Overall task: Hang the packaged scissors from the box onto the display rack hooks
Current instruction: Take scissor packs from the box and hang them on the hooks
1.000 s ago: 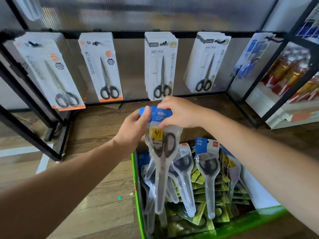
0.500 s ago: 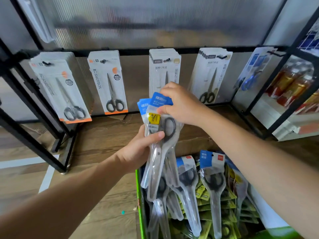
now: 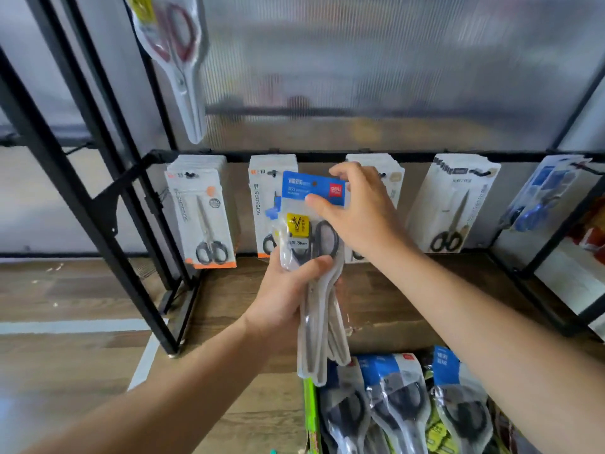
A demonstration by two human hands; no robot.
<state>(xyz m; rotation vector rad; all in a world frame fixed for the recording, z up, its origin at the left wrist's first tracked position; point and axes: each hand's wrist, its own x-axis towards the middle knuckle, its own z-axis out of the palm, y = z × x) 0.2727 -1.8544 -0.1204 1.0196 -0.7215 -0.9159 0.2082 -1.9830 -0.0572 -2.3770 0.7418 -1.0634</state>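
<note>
Left grip (image 3: 288,290) clasps the packaged scissors (image 3: 311,244); right grip (image 3: 363,217) pinches the front header (image 3: 311,188). One pack should peel off singly, toward twelve o'clock.

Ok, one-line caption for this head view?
Left hand grips a bundle of packaged scissors above the box while the right hand pinches the front pack's blue header.

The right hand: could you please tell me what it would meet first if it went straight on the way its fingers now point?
Likely the white scissors card hanging on the rack, just behind the blue-topped pack that the right hand pinches; depth is unclear.
</note>
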